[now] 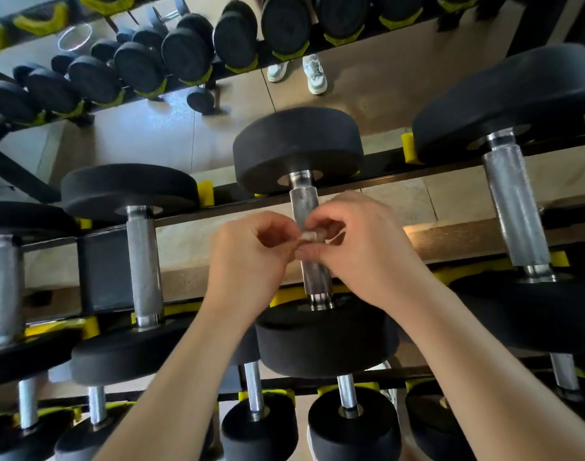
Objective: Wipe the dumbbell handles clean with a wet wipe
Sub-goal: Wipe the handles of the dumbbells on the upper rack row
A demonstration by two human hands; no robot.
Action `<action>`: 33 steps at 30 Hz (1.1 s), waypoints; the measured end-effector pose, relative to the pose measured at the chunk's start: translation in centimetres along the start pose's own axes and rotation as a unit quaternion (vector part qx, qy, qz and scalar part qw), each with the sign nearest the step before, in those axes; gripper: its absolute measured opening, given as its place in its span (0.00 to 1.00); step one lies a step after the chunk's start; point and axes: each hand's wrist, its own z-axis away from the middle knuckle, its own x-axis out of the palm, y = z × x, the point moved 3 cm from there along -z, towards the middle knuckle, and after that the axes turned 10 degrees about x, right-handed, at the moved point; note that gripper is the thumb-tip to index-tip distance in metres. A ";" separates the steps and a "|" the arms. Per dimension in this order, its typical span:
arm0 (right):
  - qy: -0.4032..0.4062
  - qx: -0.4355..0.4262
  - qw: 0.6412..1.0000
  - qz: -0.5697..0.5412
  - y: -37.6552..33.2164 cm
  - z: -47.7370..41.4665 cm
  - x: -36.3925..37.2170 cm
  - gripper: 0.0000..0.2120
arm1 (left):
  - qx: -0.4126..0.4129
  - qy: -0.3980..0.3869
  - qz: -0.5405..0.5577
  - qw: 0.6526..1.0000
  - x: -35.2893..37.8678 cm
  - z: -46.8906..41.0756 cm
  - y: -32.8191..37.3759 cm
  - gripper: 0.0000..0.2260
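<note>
Now my left hand [251, 257] & right hand [361, 251] both pinch a small wadded wet wipe [309, 235], just in front of the knurled dumbbell handle [303, 202]. Wipe's soft, limp, prob slick; I'd grip its edges, wrap it round.

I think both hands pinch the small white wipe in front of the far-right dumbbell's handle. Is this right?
Not quite. The head view shows the left hand and the right hand pinching the small white wipe in front of the middle dumbbell's handle, not the far-right one.
</note>
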 end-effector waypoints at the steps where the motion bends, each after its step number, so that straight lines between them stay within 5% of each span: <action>1: 0.006 -0.006 1.000 0.017 -0.1 -0.2 0.1 0.11 | -0.015 -0.018 0.027 0.999 -0.1 0.2 -0.2 0.09; 5: -0.074 -0.009 0.994 0.085 0.1 1.3 -0.1 0.04 | -0.018 -0.116 0.049 0.992 -0.8 2.1 -0.6 0.17; 8: -0.142 0.011 0.981 0.128 0.0 1.9 0.1 0.02 | -0.025 -0.144 0.050 0.988 -0.4 3.5 -0.8 0.14; 12: 0.022 -0.045 0.995 0.090 -1.9 -1.0 0.3 0.02 | -0.050 -0.031 0.129 0.990 -1.0 2.1 -0.7 0.15; 16: 0.115 -0.069 0.986 0.098 -3.2 -2.5 0.6 0.01 | -0.023 -0.011 0.129 0.991 -1.3 0.9 0.0 0.17; 21: -0.064 0.010 0.992 0.106 -1.0 1.0 -0.4 0.03 | 0.016 -0.069 0.097 0.993 -0.5 1.6 -0.7 0.09; 27: 0.052 -0.038 0.995 0.071 -1.4 -1.3 -0.3 0.07 | -0.036 -0.007 0.092 0.995 0.4 1.1 -1.9 0.06; 33: -0.134 -0.009 0.987 0.091 -0.8 2.3 0.0 0.11 | -0.005 -0.116 0.030 0.993 0.3 2.7 -2.8 0.04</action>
